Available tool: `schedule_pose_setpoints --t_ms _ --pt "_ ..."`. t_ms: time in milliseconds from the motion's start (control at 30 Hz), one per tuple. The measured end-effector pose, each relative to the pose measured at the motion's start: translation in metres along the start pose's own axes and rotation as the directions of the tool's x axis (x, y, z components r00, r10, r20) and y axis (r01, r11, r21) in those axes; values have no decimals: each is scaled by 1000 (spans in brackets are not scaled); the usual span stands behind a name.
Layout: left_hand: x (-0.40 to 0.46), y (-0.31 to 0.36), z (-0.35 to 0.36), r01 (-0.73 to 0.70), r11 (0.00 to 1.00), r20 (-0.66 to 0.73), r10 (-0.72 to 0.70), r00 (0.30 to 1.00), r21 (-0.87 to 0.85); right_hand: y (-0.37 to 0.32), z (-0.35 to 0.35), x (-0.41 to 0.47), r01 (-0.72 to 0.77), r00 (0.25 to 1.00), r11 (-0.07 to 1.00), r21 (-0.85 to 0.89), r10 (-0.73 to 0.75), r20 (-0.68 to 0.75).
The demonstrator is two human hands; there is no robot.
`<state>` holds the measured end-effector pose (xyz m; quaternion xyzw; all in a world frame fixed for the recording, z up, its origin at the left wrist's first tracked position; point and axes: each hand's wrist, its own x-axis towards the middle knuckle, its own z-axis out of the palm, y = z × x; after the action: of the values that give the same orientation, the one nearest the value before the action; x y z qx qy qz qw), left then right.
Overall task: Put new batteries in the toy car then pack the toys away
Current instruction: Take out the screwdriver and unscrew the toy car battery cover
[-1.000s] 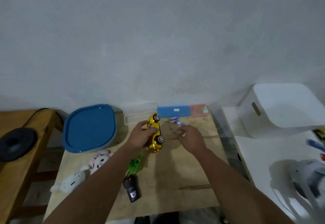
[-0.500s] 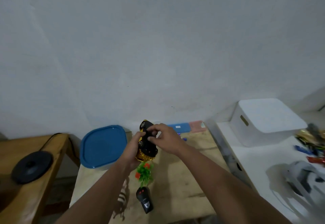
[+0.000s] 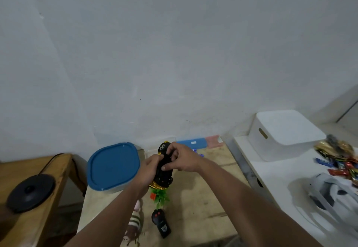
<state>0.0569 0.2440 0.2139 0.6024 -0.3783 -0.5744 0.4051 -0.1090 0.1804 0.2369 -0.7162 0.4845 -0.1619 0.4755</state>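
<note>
From the head view, the toy car (image 3: pixel 163 169) is held above the wooden bench (image 3: pixel 203 198), turned so its black underside faces the camera, with gold trim at the near end. The left hand (image 3: pixel 150 166) grips its left side, fingers curled round the body. The right hand (image 3: pixel 181 158) rests over the upper underside, its fingers (image 3: pixel 172 154) bent against the black base, perhaps at the battery cover. Below lies a black remote control (image 3: pixel 161 223).
</note>
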Motion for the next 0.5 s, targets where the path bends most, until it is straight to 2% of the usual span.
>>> schedule_pose_setpoints --t_ms 167,367,500 --pt "3 6 1 -18 995 44 13 999 95 -4 -11 -4 -12 999 1000 3 12 51" --pt "6 22 -9 26 980 223 -71 972 198 2 -14 -4 -38 997 999 -16 39 70" --pt "11 27 -7 14 964 265 -87 960 264 4 -17 -4 -28 994 999 -43 32 102"
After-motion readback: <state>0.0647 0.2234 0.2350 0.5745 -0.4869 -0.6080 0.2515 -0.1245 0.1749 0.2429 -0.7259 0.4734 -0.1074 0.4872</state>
